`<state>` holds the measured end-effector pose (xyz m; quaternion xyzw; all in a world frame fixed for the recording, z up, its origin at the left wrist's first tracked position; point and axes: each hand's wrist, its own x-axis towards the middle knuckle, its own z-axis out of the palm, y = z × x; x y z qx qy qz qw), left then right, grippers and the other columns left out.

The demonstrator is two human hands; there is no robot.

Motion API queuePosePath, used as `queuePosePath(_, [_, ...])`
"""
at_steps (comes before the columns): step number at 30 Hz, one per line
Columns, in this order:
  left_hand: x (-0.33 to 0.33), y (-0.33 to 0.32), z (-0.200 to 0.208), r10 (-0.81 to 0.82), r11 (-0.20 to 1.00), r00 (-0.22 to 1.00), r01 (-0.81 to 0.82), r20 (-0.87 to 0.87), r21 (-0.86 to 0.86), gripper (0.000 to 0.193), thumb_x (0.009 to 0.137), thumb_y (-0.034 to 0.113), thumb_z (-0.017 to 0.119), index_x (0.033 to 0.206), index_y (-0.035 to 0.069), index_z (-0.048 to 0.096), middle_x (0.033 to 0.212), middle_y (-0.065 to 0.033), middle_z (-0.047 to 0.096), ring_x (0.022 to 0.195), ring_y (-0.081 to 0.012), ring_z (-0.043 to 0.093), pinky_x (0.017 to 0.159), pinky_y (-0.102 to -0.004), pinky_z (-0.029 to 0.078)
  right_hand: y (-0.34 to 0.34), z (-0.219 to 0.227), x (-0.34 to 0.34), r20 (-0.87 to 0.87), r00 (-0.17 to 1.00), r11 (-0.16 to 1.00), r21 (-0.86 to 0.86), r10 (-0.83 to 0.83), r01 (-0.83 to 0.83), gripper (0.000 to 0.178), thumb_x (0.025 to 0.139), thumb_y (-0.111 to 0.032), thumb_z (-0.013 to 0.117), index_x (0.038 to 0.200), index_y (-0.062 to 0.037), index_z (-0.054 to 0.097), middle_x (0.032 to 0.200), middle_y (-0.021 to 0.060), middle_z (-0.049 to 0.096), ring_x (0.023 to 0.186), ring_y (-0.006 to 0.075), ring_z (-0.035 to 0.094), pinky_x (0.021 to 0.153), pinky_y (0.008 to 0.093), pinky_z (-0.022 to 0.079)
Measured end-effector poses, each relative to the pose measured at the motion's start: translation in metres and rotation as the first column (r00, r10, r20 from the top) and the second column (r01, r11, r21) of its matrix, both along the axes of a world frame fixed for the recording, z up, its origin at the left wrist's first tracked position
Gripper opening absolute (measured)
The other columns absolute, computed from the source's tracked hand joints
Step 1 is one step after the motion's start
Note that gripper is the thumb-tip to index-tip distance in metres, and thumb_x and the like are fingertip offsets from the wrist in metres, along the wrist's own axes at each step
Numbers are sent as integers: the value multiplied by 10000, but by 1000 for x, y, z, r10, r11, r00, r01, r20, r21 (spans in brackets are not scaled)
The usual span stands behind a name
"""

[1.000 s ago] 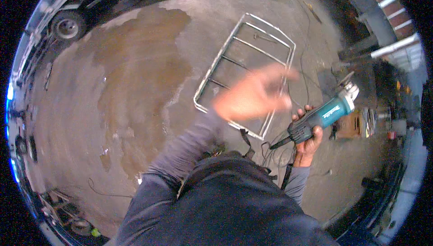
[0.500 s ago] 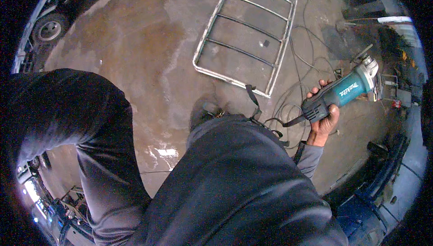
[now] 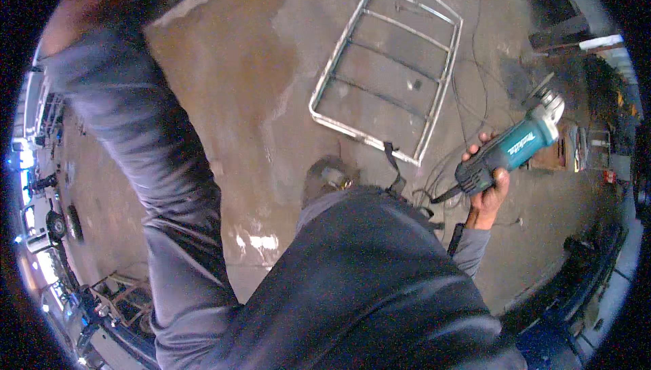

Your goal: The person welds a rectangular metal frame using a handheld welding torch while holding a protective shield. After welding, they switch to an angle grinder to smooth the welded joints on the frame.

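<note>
In my right hand [image 3: 489, 198] is a teal and black angle grinder [image 3: 523, 145], gripped round its black rear body. The grinder's head and disc point up and away to the right, off the floor. A black cord runs from its back end down past my leg. My left arm stretches to the upper left, and my left hand [image 3: 85, 7] there is smeared by motion, its fingers unreadable. Ahead on the concrete lies a rectangular metal frame [image 3: 371, 141] with several crossbars, apart from both hands.
A thin tool, perhaps a hammer [image 3: 410, 9], lies inside the frame's far end. Loose cable [image 3: 483, 71] trails over the floor to its right. A black strap [image 3: 393, 163] hangs by the near rail. My shoe [image 3: 325, 174] stands close below it. Vehicle parts line the left rim.
My left arm has swung up, with the left hand coming into view at the upper left. The view has shifted, so the frame sits slightly lower and farther right. The grinder remains in my right hand.
</note>
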<state>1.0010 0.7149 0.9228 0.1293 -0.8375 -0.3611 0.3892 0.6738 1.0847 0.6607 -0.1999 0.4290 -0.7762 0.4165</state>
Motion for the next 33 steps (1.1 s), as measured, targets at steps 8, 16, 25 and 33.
queuePosePath(8, [-59,58,-61,-450,797,828,541,-334,268,182,849,46,729,1012,-19,682,930,-150,721,859,-219,700,765,-336,572,6,-11,-7,30,999,1000,-6,-30,30,852,743,-348,803,1415,-22,395,1309,150,541,1032,299,619,888,446,559])
queuePosePath(16, [-68,78,-75,-522,544,662,744,-538,388,259,847,145,752,999,-35,646,917,-210,700,935,-392,687,847,-560,544,17,-22,-14,32,991,986,107,-128,124,879,779,-373,802,1442,10,371,1302,179,545,1055,305,605,902,432,551])
queuePosePath(25, [-51,73,-58,-775,389,410,909,-482,149,216,830,79,767,1018,53,664,985,-128,701,923,-313,665,786,-391,597,4,0,-6,63,997,997,75,-35,30,773,717,-309,767,1333,38,455,1155,207,631,930,326,684,792,427,603])
queuePosePath(33, [-49,133,-21,-606,596,557,791,-568,139,196,855,82,741,1034,96,663,1006,-114,687,894,-283,646,755,-358,599,8,16,-14,44,998,995,87,43,-46,801,719,-286,784,1358,21,411,1254,193,562,995,318,670,843,454,595])
